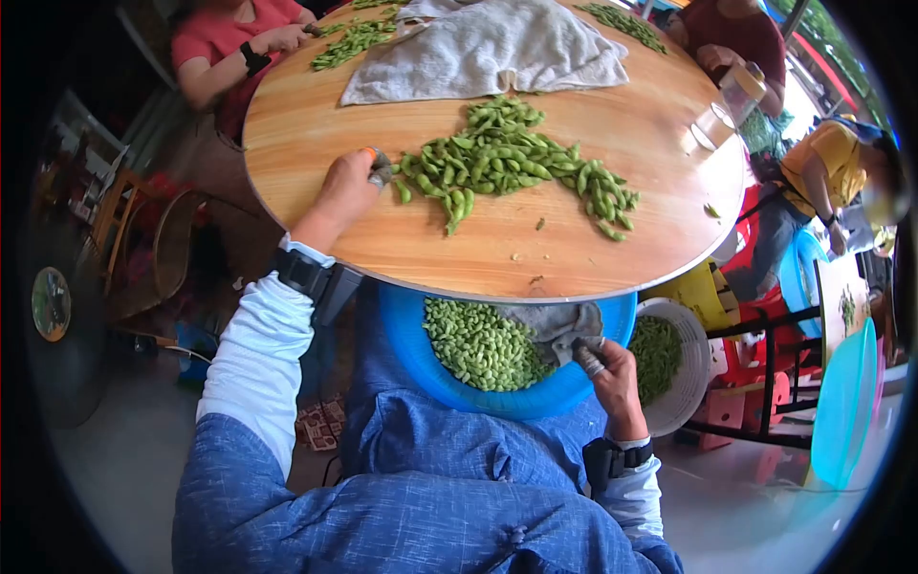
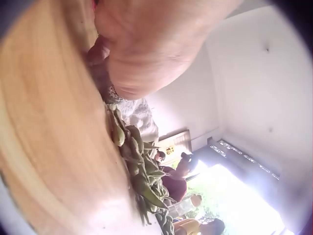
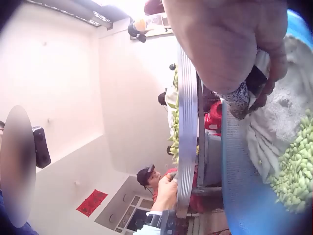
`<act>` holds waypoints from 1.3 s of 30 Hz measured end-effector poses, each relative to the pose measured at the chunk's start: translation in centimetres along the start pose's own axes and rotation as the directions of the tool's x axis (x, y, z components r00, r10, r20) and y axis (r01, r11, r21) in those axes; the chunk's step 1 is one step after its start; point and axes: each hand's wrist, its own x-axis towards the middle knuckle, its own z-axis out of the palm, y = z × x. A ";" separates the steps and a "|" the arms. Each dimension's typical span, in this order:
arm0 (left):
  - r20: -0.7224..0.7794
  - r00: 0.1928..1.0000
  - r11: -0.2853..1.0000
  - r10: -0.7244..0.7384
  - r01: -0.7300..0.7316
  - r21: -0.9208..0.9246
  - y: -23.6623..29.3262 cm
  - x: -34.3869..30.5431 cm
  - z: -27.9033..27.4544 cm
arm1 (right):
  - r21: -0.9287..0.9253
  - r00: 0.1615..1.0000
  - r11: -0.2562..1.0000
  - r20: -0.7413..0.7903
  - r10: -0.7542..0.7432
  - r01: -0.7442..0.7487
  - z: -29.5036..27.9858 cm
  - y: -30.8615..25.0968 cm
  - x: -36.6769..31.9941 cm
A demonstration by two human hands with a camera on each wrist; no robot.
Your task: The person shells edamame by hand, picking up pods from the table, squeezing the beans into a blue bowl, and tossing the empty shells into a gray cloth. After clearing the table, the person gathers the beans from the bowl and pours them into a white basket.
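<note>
Green pods [image 1: 497, 158] lie heaped on the round wooden table [image 1: 316, 206]. At the heap's left edge is the left hand [image 1: 349, 191], its fingers bent and their tips in grey coverings with an orange band; whether they pinch a pod is hidden. In the left wrist view the left hand [image 2: 146, 54] hides its own fingertips. The right hand [image 1: 617, 383] is at the right rim of a blue basin [image 1: 406, 344], beside a grey cloth [image 1: 555, 325]. Its covered fingertips are bent; a grip on something cannot be told. Shelled beans [image 1: 488, 349] fill much of the basin.
A light towel [image 1: 488, 53] covers something at the table's far side. A white basket [image 1: 698, 368] of pods stands right of the basin. A clear container [image 1: 712, 124] is near the table's right edge. Other people sit around the table, with red stools at the right.
</note>
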 end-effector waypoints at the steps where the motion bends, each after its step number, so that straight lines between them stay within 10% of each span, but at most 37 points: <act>1: 0.012 1.000 1.000 0.003 -0.004 0.017 0.2 0.1 -0.1 | 0.072 0.998 0.997 -0.060 0.036 -0.032 -0.5 -0.6 -0.2; 4: -0.021 1.000 0.983 0.020 -0.016 0.185 0.8 -0.4 -1.2 | 0.170 0.958 0.980 -0.283 -0.056 0.107 -2.3 -0.3 -0.1; 7: -0.160 0.987 0.980 -0.030 -0.002 -0.200 0.7 -1.3 -1.8 | 0.164 0.964 0.980 -0.256 -0.071 0.116 -3.2 -1.2 -0.7; 11: 0.198 0.965 0.439 -0.173 0.255 -0.862 9.4 -6.8 -2.1 | 0.285 0.998 0.956 -0.005 -0.068 0.066 0.7 -4.7 -1.1; 18: 0.463 0.885 0.128 0.041 0.455 -0.881 15.4 -13.7 2.0 | 0.525 0.921 0.844 0.375 -0.111 -0.112 5.1 -8.1 -0.4; 22: 0.527 0.849 0.129 0.018 0.521 -0.844 15.1 -14.4 2.9 | 0.581 0.945 0.813 0.287 -0.158 -0.040 5.8 -7.5 -0.7; 26: 0.693 0.720 -0.111 -0.044 0.685 -0.720 12.6 -15.2 3.8 | 0.264 0.946 0.910 -0.035 -0.323 0.320 5.7 -7.1 -0.5; 29: 0.816 0.576 -0.296 0.058 0.790 -0.537 14.1 -15.4 3.4 | -0.183 0.816 0.799 0.034 -0.578 0.573 6.1 -7.7 -0.3; 33: 0.795 0.606 -0.400 -0.026 0.723 -0.564 14.2 -15.0 4.5 | -0.368 0.675 0.582 0.216 -0.705 0.725 6.2 -8.4 -0.3; 39: 0.748 0.663 -0.170 0.023 0.740 -0.650 14.5 -14.7 3.2 | 0.178 0.961 0.971 0.197 -0.196 0.161 5.1 -8.3 -1.1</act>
